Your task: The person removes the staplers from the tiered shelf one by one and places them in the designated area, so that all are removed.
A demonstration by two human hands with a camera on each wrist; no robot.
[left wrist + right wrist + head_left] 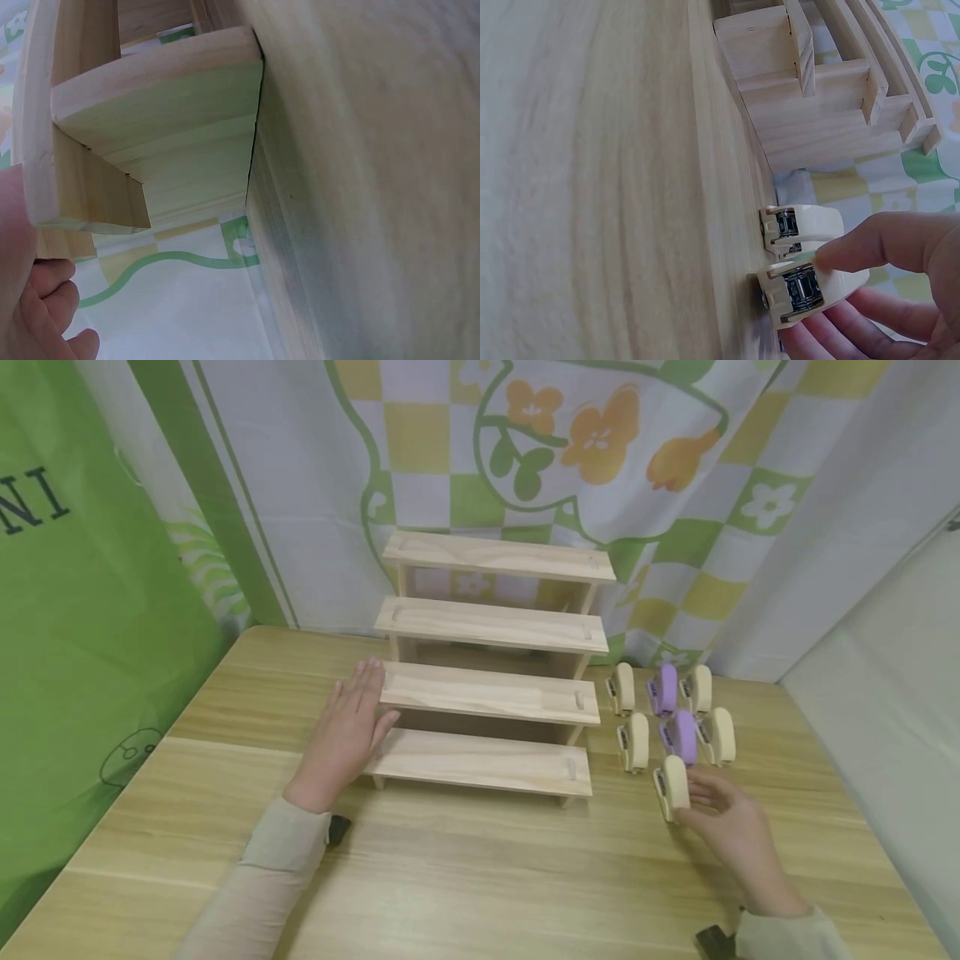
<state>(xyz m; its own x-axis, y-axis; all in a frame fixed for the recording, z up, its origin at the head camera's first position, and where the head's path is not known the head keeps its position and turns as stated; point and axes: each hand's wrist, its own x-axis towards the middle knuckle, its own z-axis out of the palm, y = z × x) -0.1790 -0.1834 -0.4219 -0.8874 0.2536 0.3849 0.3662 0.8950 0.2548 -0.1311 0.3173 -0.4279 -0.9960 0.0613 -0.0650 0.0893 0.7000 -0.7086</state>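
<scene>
A wooden stepped rack (487,693) with several tiers stands in the middle of the table. My left hand (347,731) rests on the left end of its second tier from the bottom, fingers fairly straight; the left wrist view shows the hand (34,300) beside the rack's side panel (172,112). With thumb and fingers, my right hand (723,827) pinches a small cream stapler (672,789). This stapler (806,292) shows its dark metal mechanism in the right wrist view. Behind it stand several cream staplers (634,743) and two purple staplers (679,737).
The wooden table (480,877) reaches back to a patterned curtain (420,435). A green cloth (75,610) hangs at the left, a pale wall or cloth (877,652) at the right. The staplers stand just right of the rack.
</scene>
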